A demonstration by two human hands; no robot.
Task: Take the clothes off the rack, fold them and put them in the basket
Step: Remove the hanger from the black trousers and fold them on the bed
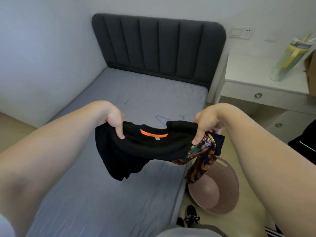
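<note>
Black shirt [136, 149]; orange neck label [153, 133], writing unreadable.

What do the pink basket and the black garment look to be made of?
Pink basket: likely moulded plastic, matte; its wall has a regular woven-look pattern and a cut-out handle, its floor is smooth. Black garment: soft matte fabric, perhaps cotton knit; it sags and folds limply.

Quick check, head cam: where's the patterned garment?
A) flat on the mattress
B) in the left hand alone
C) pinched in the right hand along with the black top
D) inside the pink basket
C: the right hand pinches the patterned garment together with one end of the black top, and it hangs free from that hand. The left hand grips only the black top.
</note>
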